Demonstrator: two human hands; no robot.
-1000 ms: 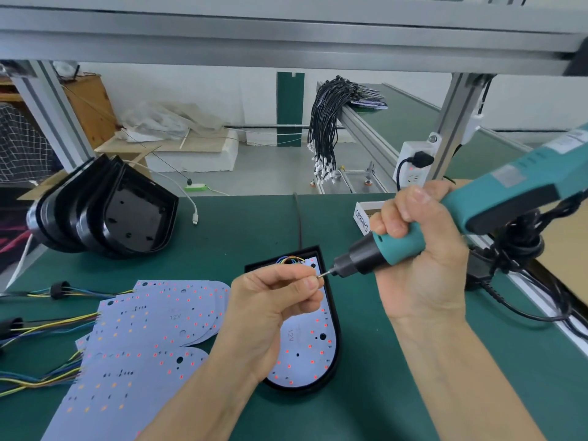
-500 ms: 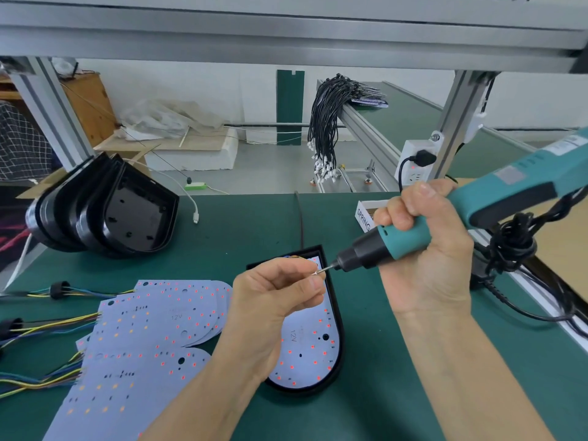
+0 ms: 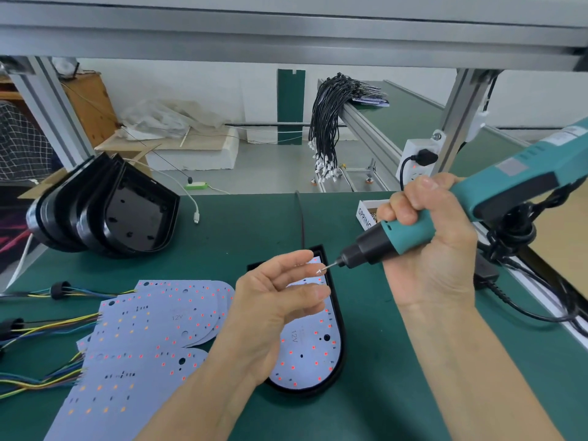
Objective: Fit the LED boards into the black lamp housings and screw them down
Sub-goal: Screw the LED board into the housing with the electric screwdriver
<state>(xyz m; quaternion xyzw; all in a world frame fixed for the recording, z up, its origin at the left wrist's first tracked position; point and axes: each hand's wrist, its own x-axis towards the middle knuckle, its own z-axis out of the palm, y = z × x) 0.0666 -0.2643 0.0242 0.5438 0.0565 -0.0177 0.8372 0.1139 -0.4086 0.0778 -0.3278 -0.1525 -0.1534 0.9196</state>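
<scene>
Board (image 3: pixel 305 351) sits in housing (image 3: pixel 338 316) flat on green bench, centre near. Right hand (image 3: pixel 426 246) grips driver (image 3: pixel 477 205), screw (image 3: pixel 319 271) on bit tip. Left hand (image 3: pixel 273 310) loosely open, empty, just beside tip.
</scene>
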